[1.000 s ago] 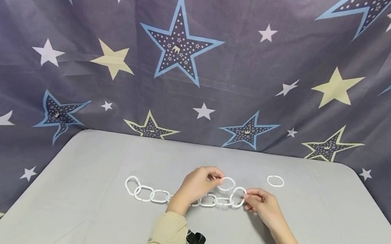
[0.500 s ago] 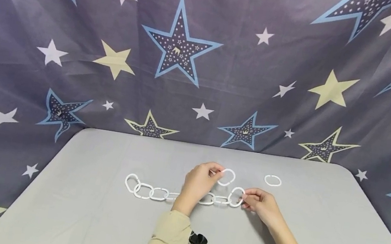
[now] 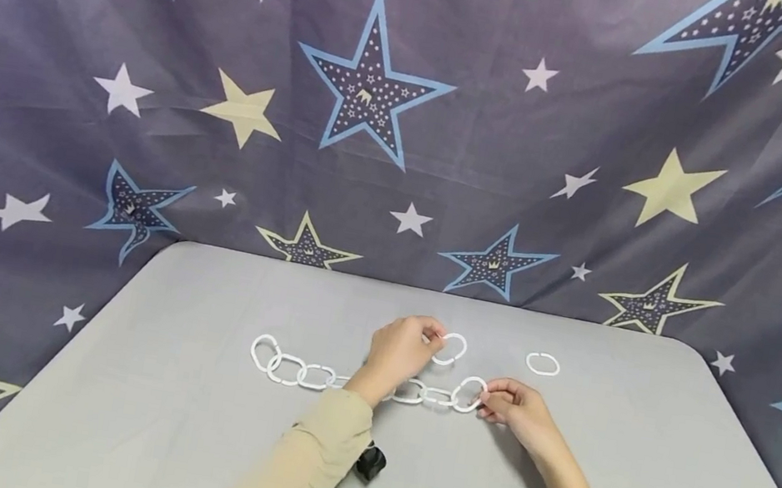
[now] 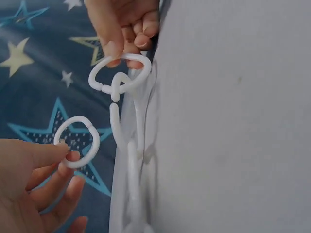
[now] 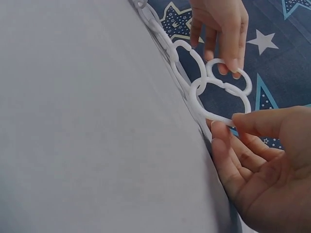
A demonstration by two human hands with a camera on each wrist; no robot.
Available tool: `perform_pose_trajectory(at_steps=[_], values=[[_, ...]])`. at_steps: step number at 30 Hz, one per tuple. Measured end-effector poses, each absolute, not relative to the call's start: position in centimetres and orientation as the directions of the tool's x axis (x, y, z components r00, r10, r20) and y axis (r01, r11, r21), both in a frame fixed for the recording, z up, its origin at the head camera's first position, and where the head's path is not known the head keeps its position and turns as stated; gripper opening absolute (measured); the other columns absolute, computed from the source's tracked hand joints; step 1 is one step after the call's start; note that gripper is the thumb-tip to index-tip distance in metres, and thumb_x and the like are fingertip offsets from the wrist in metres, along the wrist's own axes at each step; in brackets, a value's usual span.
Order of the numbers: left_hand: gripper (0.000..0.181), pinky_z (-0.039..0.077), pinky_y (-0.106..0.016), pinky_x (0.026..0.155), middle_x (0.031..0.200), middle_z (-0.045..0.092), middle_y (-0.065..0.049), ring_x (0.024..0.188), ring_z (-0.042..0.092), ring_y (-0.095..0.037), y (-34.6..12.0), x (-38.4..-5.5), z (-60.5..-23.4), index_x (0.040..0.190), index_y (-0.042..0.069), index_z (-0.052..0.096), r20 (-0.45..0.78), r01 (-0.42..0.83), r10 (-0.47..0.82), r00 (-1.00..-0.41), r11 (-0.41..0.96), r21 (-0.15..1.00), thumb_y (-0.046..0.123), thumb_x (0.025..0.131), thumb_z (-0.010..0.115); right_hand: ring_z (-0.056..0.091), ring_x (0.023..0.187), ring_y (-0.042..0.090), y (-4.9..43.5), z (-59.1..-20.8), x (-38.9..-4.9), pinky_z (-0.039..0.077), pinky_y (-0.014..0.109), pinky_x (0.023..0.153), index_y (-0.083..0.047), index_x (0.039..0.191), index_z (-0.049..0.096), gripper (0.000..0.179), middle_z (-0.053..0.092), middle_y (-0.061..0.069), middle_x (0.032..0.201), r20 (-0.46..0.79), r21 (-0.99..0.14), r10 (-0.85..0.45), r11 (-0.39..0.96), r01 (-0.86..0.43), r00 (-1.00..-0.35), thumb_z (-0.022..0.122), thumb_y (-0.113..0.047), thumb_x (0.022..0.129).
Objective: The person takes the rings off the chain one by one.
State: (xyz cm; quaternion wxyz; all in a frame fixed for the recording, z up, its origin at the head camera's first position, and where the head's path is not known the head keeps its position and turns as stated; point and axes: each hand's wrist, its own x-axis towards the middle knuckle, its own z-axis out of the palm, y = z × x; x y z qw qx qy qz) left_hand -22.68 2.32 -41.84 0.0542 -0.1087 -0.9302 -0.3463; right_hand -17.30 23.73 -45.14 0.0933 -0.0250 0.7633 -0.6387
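My left hand (image 3: 401, 351) pinches a single white plastic chain link (image 4: 95, 144) between thumb and fingertips, raised above the table. A small gap shows in this oval. With thumb and fingers, my right hand (image 3: 519, 415) holds the end link (image 5: 195, 104) of a white chain of several joined links (image 4: 133, 187). That end link stands tilted up, while the chain runs leftward across the table. My left forearm hides the chain's middle in the head view. In the wrist views the lone link and the end link appear apart or just overlapping; I cannot tell if they touch.
Another loose white link (image 3: 542, 374) lies on the grey table (image 3: 181, 432), beyond my right hand. A dark curtain with stars (image 3: 449, 160) hangs behind the table's far edge. Black wrist cameras sit on both sleeves.
The left hand has moved the lone link slightly up and away from the chain's end, turning it more upright. The right hand keeps its hold on the end link. The head view has shifted slightly.
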Motion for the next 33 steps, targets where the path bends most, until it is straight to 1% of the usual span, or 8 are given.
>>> perform_pose_trajectory(at_steps=[5,9,12,16,21,26,31,33], values=[[0.014,0.046,-0.036,0.077,0.09,0.071,0.013,0.083,0.063,-0.008,2.7,-23.5,-40.8,0.103,0.024,0.077,0.059,0.233,0.26,-0.964,0.715,0.659,0.028,0.091,0.072,0.065,0.07,0.009,23.6,-45.0,-17.3,0.054,0.022,0.066,0.017,0.107,0.055,0.023,0.07,0.01,0.086,-0.109,-0.98,-0.148,0.184,0.081,-0.983,0.06,0.0,0.093],[0.013,0.046,-0.033,0.074,0.087,0.071,0.013,0.077,0.061,-0.006,2.9,-24.5,-40.2,0.102,0.024,0.078,-0.004,0.232,0.309,-0.951,0.722,0.652,0.028,0.09,0.073,0.065,0.069,0.009,23.4,-44.8,-17.3,0.055,0.023,0.066,0.018,0.107,0.055,0.022,0.07,0.011,0.085,-0.096,-0.982,-0.162,0.179,0.066,-0.982,0.06,0.001,0.093],[0.014,0.044,-0.03,0.072,0.091,0.073,0.012,0.072,0.06,-0.005,3.3,-25.2,-39.9,0.102,0.023,0.079,-0.035,0.236,0.342,-0.939,0.715,0.658,0.027,0.09,0.074,0.065,0.069,0.009,23.5,-44.8,-17.2,0.055,0.023,0.065,0.019,0.106,0.054,0.022,0.069,0.011,0.084,-0.091,-0.982,-0.165,0.176,0.061,-0.982,0.06,0.002,0.093],[0.015,0.044,-0.028,0.071,0.099,0.074,0.011,0.071,0.061,-0.006,3.7,-26.1,-39.9,0.101,0.023,0.08,-0.054,0.267,0.396,-0.917,0.708,0.653,0.027,0.087,0.077,0.064,0.069,0.009,23.5,-44.9,-17.1,0.054,0.023,0.065,0.018,0.106,0.054,0.022,0.069,0.01,0.083,-0.094,-0.98,-0.153,0.188,0.065,-0.984,0.06,0.001,0.093],[0.014,0.046,-0.026,0.075,0.103,0.074,0.012,0.082,0.064,-0.004,4.1,-27.1,-40.4,0.098,0.026,0.08,-0.055,0.306,0.432,-0.9,0.718,0.625,0.028,0.084,0.08,0.065,0.069,0.009,23.4,-45.0,-17.1,0.053,0.023,0.065,0.017,0.107,0.056,0.022,0.069,0.007,0.082,-0.102,-0.977,-0.138,0.2,0.073,-0.985,0.06,0.0,0.093],[0.013,0.047,-0.027,0.079,0.098,0.074,0.014,0.08,0.062,-0.003,4.7,-28.0,-40.9,0.095,0.027,0.081,-0.054,0.326,0.447,-0.893,0.723,0.609,0.03,0.082,0.081,0.065,0.069,0.009,23.3,-45.1,-17.1,0.054,0.022,0.065,0.018,0.107,0.055,0.024,0.069,0.008,0.081,-0.104,-0.978,-0.129,0.192,0.078,-0.986,0.061,-0.001,0.093],[0.012,0.046,-0.023,0.075,0.091,0.074,0.016,0.072,0.059,-0.001,5.3,-28.8,-41.1,0.093,0.028,0.081,-0.058,0.354,0.467,-0.882,0.739,0.573,0.034,0.082,0.081,0.065,0.069,0.01,23.3,-45.1,-17.0,0.054,0.023,0.066,0.017,0.107,0.056,0.024,0.069,0.008,0.082,-0.107,-0.979,-0.114,0.187,0.085,-0.988,0.062,-0.001,0.092],[0.012,0.046,-0.023,0.073,0.088,0.074,0.016,0.073,0.059,-0.001,5.6,-29.0,-41.3,0.092,0.028,0.081,-0.063,0.365,0.479,-0.876,0.741,0.563,0.035,0.082,0.081,0.065,0.07,0.011,23.3,-45.1,-16.8,0.054,0.023,0.066,0.017,0.107,0.056,0.024,0.069,0.009,0.082,-0.107,-0.979,-0.105,0.185,0.086,-0.989,0.062,-0.001,0.092]])
